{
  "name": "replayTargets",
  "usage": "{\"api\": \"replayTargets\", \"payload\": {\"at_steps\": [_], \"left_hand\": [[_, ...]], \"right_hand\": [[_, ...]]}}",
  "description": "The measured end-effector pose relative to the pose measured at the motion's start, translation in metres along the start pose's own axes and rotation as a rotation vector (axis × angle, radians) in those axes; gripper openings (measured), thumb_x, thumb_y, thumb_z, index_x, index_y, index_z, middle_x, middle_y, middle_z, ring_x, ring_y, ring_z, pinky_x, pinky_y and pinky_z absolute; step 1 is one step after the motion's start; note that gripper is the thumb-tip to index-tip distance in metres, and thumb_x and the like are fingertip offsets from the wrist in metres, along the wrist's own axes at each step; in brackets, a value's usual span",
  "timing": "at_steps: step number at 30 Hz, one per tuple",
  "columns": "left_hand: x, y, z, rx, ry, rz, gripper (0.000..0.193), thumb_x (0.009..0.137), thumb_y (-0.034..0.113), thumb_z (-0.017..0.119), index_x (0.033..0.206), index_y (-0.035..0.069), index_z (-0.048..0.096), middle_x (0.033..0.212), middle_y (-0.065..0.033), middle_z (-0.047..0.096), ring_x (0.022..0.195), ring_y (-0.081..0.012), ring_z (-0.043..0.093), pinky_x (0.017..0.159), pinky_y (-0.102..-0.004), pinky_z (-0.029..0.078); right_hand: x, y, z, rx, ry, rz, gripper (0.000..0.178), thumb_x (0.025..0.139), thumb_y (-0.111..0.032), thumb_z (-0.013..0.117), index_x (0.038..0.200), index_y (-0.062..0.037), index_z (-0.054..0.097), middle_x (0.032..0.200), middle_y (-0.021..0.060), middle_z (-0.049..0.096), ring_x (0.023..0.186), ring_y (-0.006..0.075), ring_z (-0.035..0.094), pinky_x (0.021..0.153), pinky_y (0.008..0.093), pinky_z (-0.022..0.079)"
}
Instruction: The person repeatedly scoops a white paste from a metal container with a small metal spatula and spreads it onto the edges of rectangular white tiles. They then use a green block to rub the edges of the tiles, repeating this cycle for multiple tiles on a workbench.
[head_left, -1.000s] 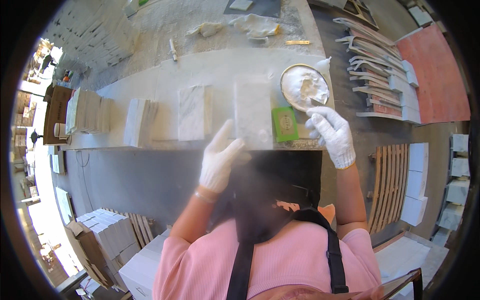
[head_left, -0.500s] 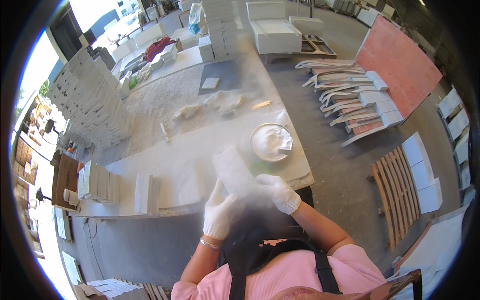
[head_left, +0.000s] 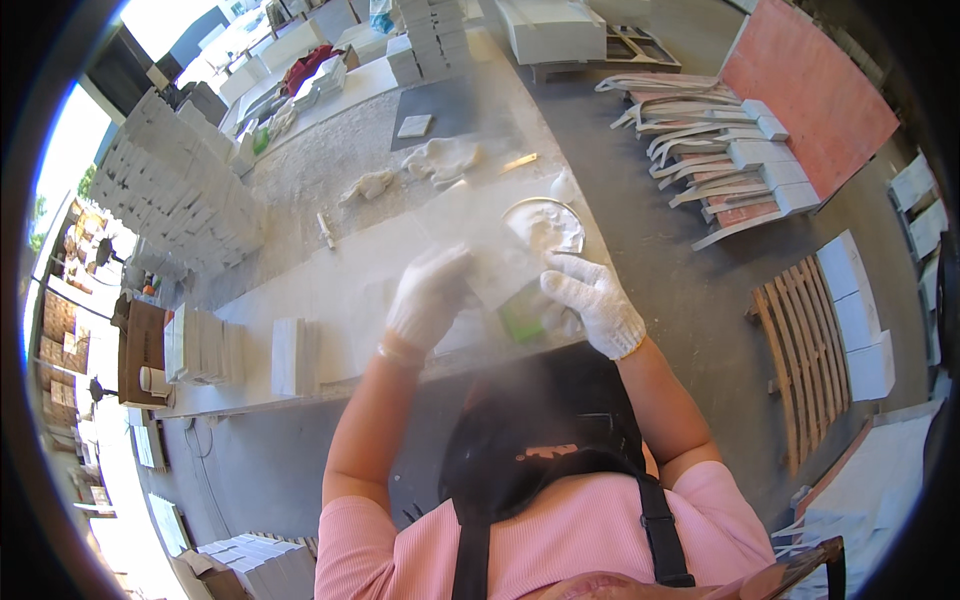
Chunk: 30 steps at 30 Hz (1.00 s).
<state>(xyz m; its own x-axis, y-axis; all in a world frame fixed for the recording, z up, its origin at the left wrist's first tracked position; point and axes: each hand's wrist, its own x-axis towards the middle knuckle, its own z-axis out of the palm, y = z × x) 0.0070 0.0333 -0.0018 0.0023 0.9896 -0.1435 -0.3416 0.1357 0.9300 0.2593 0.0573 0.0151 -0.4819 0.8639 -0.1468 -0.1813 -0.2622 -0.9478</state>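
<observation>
Both my hands wear white knitted gloves, above the near edge of a dusty worktable. My left hand [head_left: 432, 298] is closed at the left side of a pale rectangular tile [head_left: 492, 262], partly lost in white dust haze. At the tile's right corner my right hand [head_left: 598, 305] has its thumb and fingers apart; whether they touch the tile, I cannot tell. A green patch [head_left: 520, 322] shows below the tile, its kind unclear. Just beyond my right fingers stands a round bowl of white powder [head_left: 545, 222], its near part covered.
Upright tiles [head_left: 290, 355] and a stacked row [head_left: 203, 345] stand along the left front edge. A tall tile stack [head_left: 175, 185] rises behind them. Crumpled cloths [head_left: 440, 160] and a small stick [head_left: 326, 231] lie farther back. A slatted pallet [head_left: 805, 350] stands on the right floor.
My hands have moved up and farther over the table and spread apart, with the tile shifting to the bowl's near side. The right hand's fingers have come off the tile's lower edge.
</observation>
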Motion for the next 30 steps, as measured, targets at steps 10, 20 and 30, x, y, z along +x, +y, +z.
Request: {"api": "replayTargets", "payload": {"at_steps": [10,20,30], "left_hand": [[0.070,0.020,0.055,0.955,0.110,0.273,0.036,0.094,0.038,0.070,0.111,0.007,0.074,0.084,-0.0119,0.074,0.076,-0.0230,0.070,0.071,-0.0383,0.053],[0.038,0.017,0.035,0.418,0.106,0.074,0.040,0.099,0.032,0.068,0.114,-0.004,0.071,0.092,-0.0066,0.074,0.079,-0.0132,0.069,0.070,-0.0293,0.054],[-0.059,0.002,-0.009,0.248,0.190,-0.202,0.044,0.098,0.033,0.072,0.120,-0.005,0.069,0.099,-0.0094,0.075,0.082,-0.0161,0.071,0.075,-0.0301,0.056]], "right_hand": [[-0.005,0.022,-0.079,-0.274,0.356,-0.155,0.038,0.103,-0.031,0.067,0.129,-0.0038,0.069,0.095,0.0053,0.072,0.075,0.0084,0.064,0.061,0.0225,0.048],[0.040,0.033,-0.071,-1.243,0.430,-0.374,0.030,0.092,-0.040,0.073,0.112,-0.0166,0.075,0.113,0.0097,0.073,0.095,0.0326,0.071,0.081,0.0415,0.057],[0.081,0.030,-0.058,-1.592,0.083,-0.022,0.022,0.091,-0.036,0.065,0.108,-0.0276,0.076,0.105,0.0093,0.076,0.096,0.0334,0.072,0.083,0.0490,0.057]]}}
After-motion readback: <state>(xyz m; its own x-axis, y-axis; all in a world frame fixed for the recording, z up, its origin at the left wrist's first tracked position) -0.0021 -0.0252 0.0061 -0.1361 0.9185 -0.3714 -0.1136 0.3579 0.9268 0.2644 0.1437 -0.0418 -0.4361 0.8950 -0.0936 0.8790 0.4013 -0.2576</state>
